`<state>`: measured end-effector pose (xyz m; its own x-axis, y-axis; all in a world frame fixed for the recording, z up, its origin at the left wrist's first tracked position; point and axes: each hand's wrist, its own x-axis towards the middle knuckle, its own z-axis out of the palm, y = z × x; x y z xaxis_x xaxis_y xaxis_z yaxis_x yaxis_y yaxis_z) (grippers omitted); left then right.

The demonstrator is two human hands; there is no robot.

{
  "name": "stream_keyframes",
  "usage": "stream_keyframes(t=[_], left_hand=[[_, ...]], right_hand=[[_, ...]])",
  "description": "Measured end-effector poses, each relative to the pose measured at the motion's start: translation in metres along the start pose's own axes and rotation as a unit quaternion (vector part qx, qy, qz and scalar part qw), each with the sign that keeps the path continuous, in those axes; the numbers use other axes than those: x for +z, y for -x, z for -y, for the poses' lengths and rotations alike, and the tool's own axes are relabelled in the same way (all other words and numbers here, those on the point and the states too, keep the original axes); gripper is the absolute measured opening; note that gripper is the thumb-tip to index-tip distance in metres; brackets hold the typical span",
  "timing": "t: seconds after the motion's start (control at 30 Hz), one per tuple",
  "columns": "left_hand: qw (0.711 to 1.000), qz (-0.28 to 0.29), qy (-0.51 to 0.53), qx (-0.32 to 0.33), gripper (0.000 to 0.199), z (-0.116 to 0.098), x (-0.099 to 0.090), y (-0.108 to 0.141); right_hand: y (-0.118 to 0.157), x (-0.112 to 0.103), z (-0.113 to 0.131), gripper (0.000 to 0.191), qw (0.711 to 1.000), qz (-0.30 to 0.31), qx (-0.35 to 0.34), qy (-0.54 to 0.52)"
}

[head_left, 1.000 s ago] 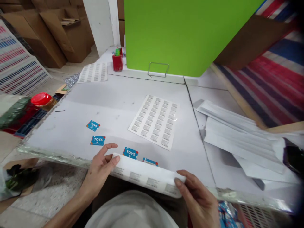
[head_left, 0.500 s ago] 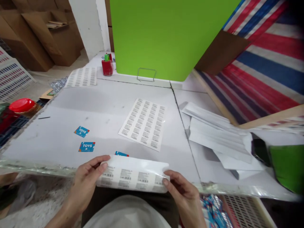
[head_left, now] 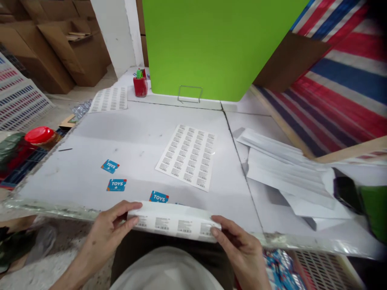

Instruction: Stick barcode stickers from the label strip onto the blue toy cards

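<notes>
A curled sheet of barcode labels (head_left: 173, 219) spans between my hands at the table's front edge, its printed side partly turned out of sight. My left hand (head_left: 113, 225) pinches the left end between thumb and fingers. The right end is pinched by my right hand (head_left: 234, 237). Just beyond the sheet lies a blue TOYS card (head_left: 159, 197), with the edge of another blue piece half hidden beside it. Two more cards, one flat (head_left: 116, 185) and one turned at an angle (head_left: 110, 166), are to the left. A flat label sheet (head_left: 188, 157) rests farther back.
Folded white paper (head_left: 281, 173) and a dark phone-like object (head_left: 345, 191) lie at right. A red cup with pens (head_left: 140, 86) stands at the back by a large green panel (head_left: 223, 48). Another label sheet (head_left: 110, 99) lies back left; a red-lidded jar (head_left: 40, 136) is beside the table.
The held sheet has curled further, so fewer label rows show. More of the blue card behind it is visible. The camera view has shifted slightly left.
</notes>
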<state>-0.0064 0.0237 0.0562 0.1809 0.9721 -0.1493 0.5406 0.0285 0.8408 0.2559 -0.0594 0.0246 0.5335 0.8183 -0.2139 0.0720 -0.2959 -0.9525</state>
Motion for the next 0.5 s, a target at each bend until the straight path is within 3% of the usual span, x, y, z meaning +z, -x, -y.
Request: stream_keyframes(t=[0.2,0.4,0.5], left_hand=[[0.993,0.061,-0.08,0.062,0.016,-0.001,-0.009,0.001],[0.986,0.094,-0.124,0.066,0.026,0.002,-0.022,0.004],[0.977,0.054,-0.175,0.105,0.019,-0.004,-0.021,0.006]], right_hand=[[0.001,0.0,0.0,0.027,0.996,0.035,-0.052,0.067],[-0.001,-0.001,0.009,0.019,0.976,0.078,-0.174,0.102],[0.001,0.0,0.01,0.022,0.971,0.113,-0.162,0.131]])
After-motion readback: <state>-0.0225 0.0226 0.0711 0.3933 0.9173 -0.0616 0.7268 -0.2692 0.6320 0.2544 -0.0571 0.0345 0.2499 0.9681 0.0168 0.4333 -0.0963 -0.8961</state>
